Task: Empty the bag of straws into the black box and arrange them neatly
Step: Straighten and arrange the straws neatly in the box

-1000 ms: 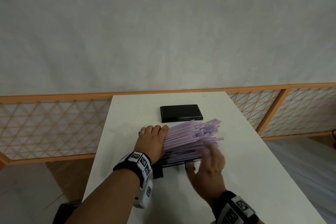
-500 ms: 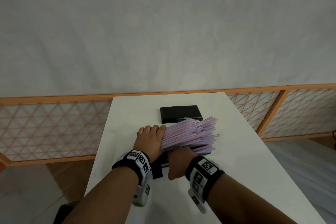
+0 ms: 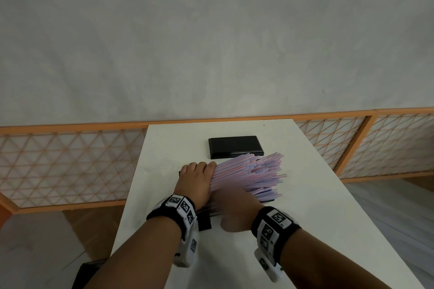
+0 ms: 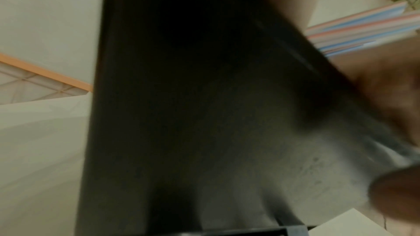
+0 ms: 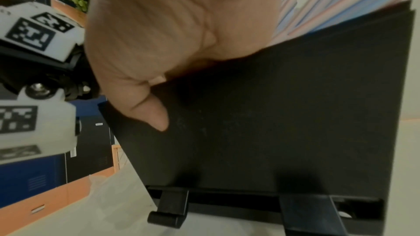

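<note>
A thick bunch of pink and blue striped straws [image 3: 249, 173] lies in the black box [image 3: 203, 221]. The straws fan out past its right end. My left hand [image 3: 195, 180] cups the box's left end against the straw ends, its fingers curled over the far edge. My right hand [image 3: 234, 209] grips the near side. In the right wrist view its thumb [image 5: 154, 114] presses on the outside of the black box [image 5: 295, 114], and the straws [image 5: 341, 3] show above the rim. The left wrist view is blurred, filled by the black box [image 4: 181, 96] with straws [image 4: 363, 24] at upper right.
A flat black lid [image 3: 234, 146] lies on the white table [image 3: 317, 230] just beyond the straws. An orange lattice railing [image 3: 70, 164] runs behind the table and on both sides of it. Two hinge tabs [image 5: 168, 211] stick out from the box's base.
My right hand has come from the straws' loose right ends to the near side of the box and now grips it. The left hand has stayed in place.
</note>
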Demonstrator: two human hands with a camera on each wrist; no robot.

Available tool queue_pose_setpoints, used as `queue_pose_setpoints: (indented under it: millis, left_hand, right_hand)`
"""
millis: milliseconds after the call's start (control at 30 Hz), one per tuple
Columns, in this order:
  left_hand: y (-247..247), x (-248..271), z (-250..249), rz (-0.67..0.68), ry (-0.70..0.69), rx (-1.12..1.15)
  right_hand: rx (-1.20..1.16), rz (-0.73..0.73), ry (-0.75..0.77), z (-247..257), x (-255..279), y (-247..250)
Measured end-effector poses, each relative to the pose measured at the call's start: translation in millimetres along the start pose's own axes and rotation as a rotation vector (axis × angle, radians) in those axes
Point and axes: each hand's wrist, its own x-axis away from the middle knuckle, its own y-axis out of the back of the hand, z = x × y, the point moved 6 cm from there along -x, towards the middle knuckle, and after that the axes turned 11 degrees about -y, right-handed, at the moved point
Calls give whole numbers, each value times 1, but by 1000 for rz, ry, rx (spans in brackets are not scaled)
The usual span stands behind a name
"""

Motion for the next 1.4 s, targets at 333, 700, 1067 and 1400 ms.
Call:
queue_pose_setpoints:
  millis: [333,700,1067,1400]
  left_hand:
    - [4,1,-3,15,-4,-40]
    - [3,5,2,-7,9,-11]
    - [-1,5,2,-31,-4,-7]
    - [2,9,1,-74,1,-22]
  right_hand:
    - [277,160,-189,-17,2,1]
    - [68,-12,70,10,1,-7]
    - [267,-92,-55,17,6,-1]
    - [281,77,-192,10,1,-3]
